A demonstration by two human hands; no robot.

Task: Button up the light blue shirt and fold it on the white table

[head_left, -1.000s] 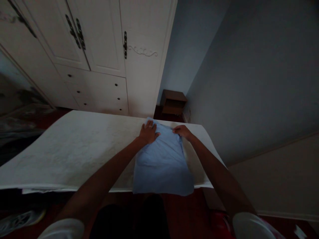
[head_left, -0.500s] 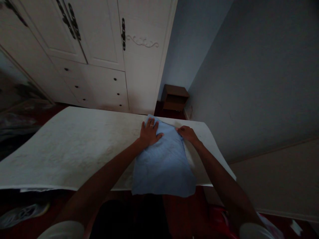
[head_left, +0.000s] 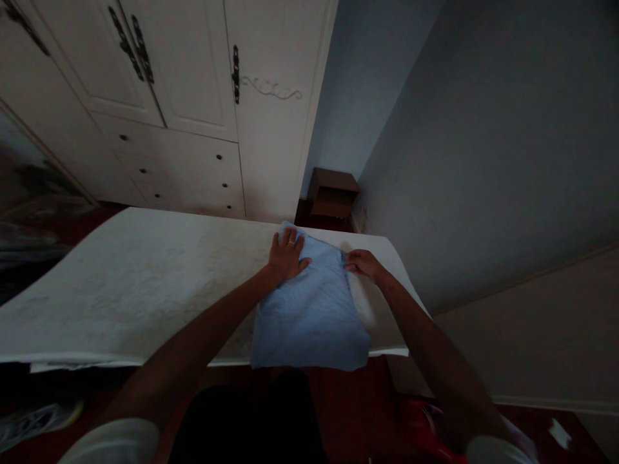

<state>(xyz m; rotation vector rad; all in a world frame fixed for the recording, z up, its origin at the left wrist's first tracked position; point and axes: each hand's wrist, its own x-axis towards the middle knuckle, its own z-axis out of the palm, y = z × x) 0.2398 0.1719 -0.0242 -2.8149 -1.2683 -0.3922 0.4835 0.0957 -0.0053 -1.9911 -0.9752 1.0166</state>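
Observation:
A light blue cloth [head_left: 312,316] lies spread over the white padded board [head_left: 145,277], its near end hanging past the front edge. It may be a garment, but its kind is not clear. Flat on the cloth's upper left part rests my left hand [head_left: 286,256], fingers spread, a ring on one finger. At the cloth's right upper edge, my right hand [head_left: 363,263] has its fingers pinched on a small darker blue bit of that edge.
Behind the board stands a white wardrobe [head_left: 193,129] with drawers. A small brown cabinet [head_left: 333,193] sits in the corner beside the grey wall [head_left: 483,161]. On the red floor are a shoe [head_left: 39,422] at left and a red object [head_left: 420,425] at right.
The right hand has shifted slightly at the cloth's edge, now showing a darker bit of fabric beside the fingertips. My left hand stays flat. The whole view has shifted a little.

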